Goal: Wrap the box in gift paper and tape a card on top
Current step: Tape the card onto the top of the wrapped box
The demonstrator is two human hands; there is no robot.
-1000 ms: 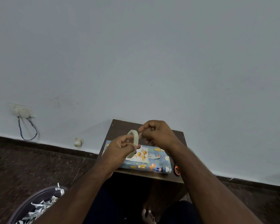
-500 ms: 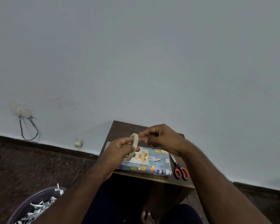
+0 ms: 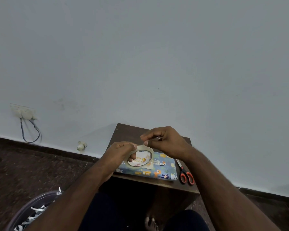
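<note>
Low in the centre of the frame, the left hand [image 3: 118, 153] grips a roll of clear tape [image 3: 139, 157], its fingers curled round the ring's left side, apparently so that the roll stays steady while the free end is worked. The right hand [image 3: 165, 141], just above and to the right of it, pinches something at the top of the ring between thumb and forefinger; this looks like the loose tape end being peeled away, though the strip itself is too thin and clear to make out. The roll is held so that its open hole faces the camera, and the card [image 3: 141, 160] shows through it. Holding the tape right over the box [image 3: 158, 170] seems sensible, since the strip then has only a short way to go down to the card. The box, already covered in blue paper with little animals printed on it, lies flat on the small dark table [image 3: 132, 131] at the lower middle of the frame. Its long axis runs from left to right across the picture, dipping slightly toward the lower right, with its broad face turned up. The card rests on the left part of that face, mostly hidden behind the roll. Scissors [image 3: 184, 172] with orange handles lie on the table just beside the box's right end, blades pointing to the upper left and handles toward the lower right, probably kept close for cutting the strip. A bin of paper scraps [image 3: 38, 212] sits in the lower left corner.
</note>
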